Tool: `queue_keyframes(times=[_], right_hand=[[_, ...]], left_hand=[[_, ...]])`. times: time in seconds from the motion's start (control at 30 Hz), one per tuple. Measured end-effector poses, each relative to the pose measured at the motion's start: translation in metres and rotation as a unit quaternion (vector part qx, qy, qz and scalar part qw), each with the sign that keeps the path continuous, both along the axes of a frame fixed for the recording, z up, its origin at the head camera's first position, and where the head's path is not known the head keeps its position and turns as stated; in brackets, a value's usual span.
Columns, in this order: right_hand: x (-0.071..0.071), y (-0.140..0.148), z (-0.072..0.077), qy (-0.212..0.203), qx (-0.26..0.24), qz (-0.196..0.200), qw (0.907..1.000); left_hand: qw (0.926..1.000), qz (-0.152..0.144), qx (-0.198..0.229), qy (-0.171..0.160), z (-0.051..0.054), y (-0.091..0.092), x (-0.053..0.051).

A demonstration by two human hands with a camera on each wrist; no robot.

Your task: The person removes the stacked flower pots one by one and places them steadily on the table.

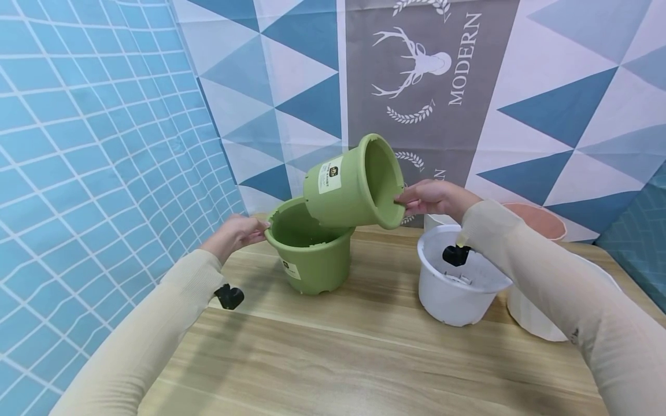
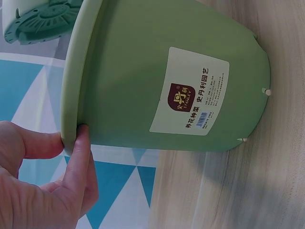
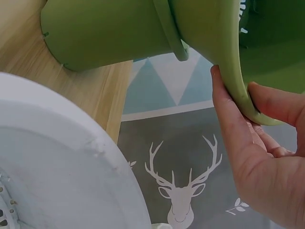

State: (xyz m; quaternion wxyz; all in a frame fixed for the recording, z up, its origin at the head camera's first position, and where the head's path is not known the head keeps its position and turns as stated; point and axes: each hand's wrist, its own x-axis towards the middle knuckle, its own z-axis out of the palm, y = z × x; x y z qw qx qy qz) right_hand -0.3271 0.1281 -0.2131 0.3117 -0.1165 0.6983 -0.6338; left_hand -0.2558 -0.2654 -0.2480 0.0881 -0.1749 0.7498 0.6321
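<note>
A green plastic flowerpot [image 1: 317, 268] stands upright on the wooden table, its label facing the left wrist camera. My left hand [image 1: 236, 234] pinches its rim between thumb and fingers. Above it, a second green flowerpot [image 1: 343, 185] is tilted on its side, mouth to the right and its base end over the lower pot's opening. My right hand [image 1: 432, 199] pinches the rim of this tilted pot, thumb inside and fingers outside, as the right wrist view shows. Whether the two pots touch is hard to tell.
A white pot [image 1: 458, 303] with slotted bottom stands right of the green pots, below my right forearm. Behind that sleeve are another white pot [image 1: 536, 318] and a terracotta-coloured one [image 1: 538, 219]. A patterned cloth wall [image 1: 307, 69] rises behind the wooden table [image 1: 312, 358]; blue tiled sheeting [image 1: 104, 144] is at left.
</note>
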Motion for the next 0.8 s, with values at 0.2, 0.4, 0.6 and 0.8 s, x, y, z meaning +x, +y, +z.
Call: queue_keyframes(times=[0.2, 0.4, 0.6, 0.8], right_hand=[[0.000, 0.004, 0.000, -0.004, -0.004, -0.001, 1.0000], [0.001, 0.009, 0.003, -0.025, -0.020, -0.005, 0.9995], [0.003, 0.016, 0.007, -0.039, -0.029, -0.021, 0.9986], [0.003, 0.024, 0.012, -0.043, -0.028, -0.039, 0.9979]], left_hand=[[1.0000, 0.002, -0.007, -0.002, 0.000, 0.001, 0.001], [1.0000, 0.002, -0.001, -0.001, 0.000, 0.000, 0.001], [0.9999, -0.002, -0.010, -0.002, 0.001, -0.001, 0.001], [1.0000, 0.002, -0.002, 0.000, 0.000, -0.001, 0.000]])
